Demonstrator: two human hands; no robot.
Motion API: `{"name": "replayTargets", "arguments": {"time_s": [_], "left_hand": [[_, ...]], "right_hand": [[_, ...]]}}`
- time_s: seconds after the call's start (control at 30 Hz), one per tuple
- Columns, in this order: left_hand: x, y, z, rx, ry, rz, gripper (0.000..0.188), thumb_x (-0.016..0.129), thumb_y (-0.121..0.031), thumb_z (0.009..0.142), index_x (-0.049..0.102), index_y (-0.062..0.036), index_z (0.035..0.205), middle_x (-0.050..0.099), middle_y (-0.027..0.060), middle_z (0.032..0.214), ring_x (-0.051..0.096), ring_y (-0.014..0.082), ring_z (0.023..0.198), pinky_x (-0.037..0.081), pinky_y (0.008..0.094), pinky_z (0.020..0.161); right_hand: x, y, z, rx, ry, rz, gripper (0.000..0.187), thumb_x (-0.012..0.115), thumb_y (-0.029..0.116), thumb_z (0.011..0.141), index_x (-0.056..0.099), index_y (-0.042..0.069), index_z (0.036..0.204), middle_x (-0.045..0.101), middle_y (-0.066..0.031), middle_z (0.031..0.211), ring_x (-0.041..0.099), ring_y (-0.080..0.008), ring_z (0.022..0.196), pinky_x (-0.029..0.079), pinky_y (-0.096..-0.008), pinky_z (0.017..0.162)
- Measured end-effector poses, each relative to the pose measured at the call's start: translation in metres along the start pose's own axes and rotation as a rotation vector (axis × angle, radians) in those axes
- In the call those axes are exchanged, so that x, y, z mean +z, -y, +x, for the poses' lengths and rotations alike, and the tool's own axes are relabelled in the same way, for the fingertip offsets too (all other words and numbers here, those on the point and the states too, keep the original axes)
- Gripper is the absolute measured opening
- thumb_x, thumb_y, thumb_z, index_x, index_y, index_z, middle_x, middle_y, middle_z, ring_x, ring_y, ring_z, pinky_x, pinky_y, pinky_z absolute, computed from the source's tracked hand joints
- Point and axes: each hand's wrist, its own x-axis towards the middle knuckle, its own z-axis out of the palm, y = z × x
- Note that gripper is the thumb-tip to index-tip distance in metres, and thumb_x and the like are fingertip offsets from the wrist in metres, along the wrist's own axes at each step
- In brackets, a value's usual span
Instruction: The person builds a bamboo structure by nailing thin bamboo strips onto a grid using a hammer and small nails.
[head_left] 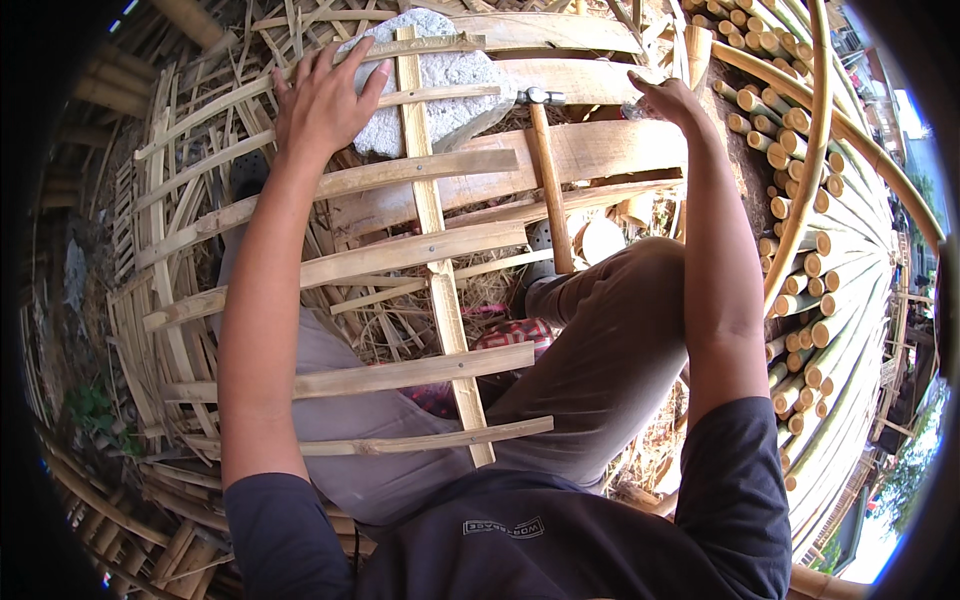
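Observation:
A slatted bamboo frame (430,215) lies across my lap, its several cross strips nailed to one long strip. Its far end rests over a pale, rough stone block (455,72). My left hand (325,100) lies on the frame's far strips beside the stone, fingers spread, gripping nothing. Out to the right, my right hand (672,100) has its fingers drawn together at a small, clear, shiny item, too hidden to name. Between the hands a hammer (549,180) leans on wooden boards, its metal head up and its wooden handle toward my foot.
Wide curved boards (590,150) lie beyond my knees. A big stack of cut bamboo poles (810,260) fills the right side, with a bent pole (805,200) in front. More slatted strips (160,290) and loose offcuts lie to the left. Dry shavings (395,325) cover the ground.

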Motion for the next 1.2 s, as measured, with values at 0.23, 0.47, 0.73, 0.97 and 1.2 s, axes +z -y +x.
{"name": "replayTargets", "arguments": {"time_s": [0.23, 0.47, 0.73, 0.97, 1.2], "left_hand": [[0.000, -0.002, 0.002, -0.015, 0.022, 0.004, 0.056, 0.039, -0.058, 0.098, 0.048, -0.0287, 0.145, 0.046, 0.0081, 0.149, 0.041, 0.0306, 0.138, 0.018, 0.0673, 0.113], [0.002, 0.000, 0.002, -0.008, 0.013, 0.021, 0.055, 0.041, -0.057, 0.097, 0.047, -0.0300, 0.145, 0.046, 0.0083, 0.149, 0.042, 0.0300, 0.138, 0.019, 0.0679, 0.113], [0.003, -0.001, 0.002, -0.011, 0.010, 0.034, 0.055, 0.043, -0.055, 0.097, 0.046, -0.0304, 0.145, 0.047, 0.0080, 0.148, 0.042, 0.0293, 0.138, 0.020, 0.0678, 0.113], [0.001, -0.001, 0.002, -0.011, 0.008, 0.025, 0.055, 0.044, -0.054, 0.096, 0.047, -0.0296, 0.145, 0.047, 0.0078, 0.148, 0.042, 0.0292, 0.138, 0.019, 0.0675, 0.113], [0.003, 0.003, 0.002, -0.006, 0.031, 0.000, 0.058, 0.039, -0.056, 0.096, 0.044, -0.0306, 0.147, 0.044, 0.0116, 0.150, 0.038, 0.0346, 0.140, 0.017, 0.0669, 0.115]], "right_hand": [[-0.001, -0.007, 0.001, 0.052, -0.237, 0.035, 0.069, 0.048, 0.069, 0.089, 0.078, 0.007, 0.084, 0.073, -0.0169, 0.086, 0.070, -0.0293, 0.088, 0.053, -0.0402, 0.086], [-0.018, -0.013, -0.019, -0.069, -0.327, 0.066, 0.031, 0.071, 0.041, 0.080, 0.079, 0.011, 0.083, 0.074, -0.0100, 0.079, 0.071, -0.0237, 0.080, 0.054, -0.0355, 0.081], [-0.019, -0.014, -0.024, -0.090, -0.361, 0.138, 0.021, 0.080, 0.027, 0.072, 0.080, 0.011, 0.085, 0.075, -0.0078, 0.081, 0.071, -0.0210, 0.077, 0.056, -0.0343, 0.077], [-0.012, -0.020, -0.015, -0.085, -0.352, 0.103, 0.024, 0.080, 0.025, 0.073, 0.078, 0.010, 0.092, 0.075, -0.0087, 0.082, 0.071, -0.0217, 0.076, 0.056, -0.0341, 0.076], [-0.009, -0.021, -0.013, -0.105, -0.359, 0.126, 0.024, 0.076, 0.025, 0.079, 0.077, 0.012, 0.099, 0.075, -0.0103, 0.082, 0.071, -0.0209, 0.075, 0.056, -0.0340, 0.075]]}}
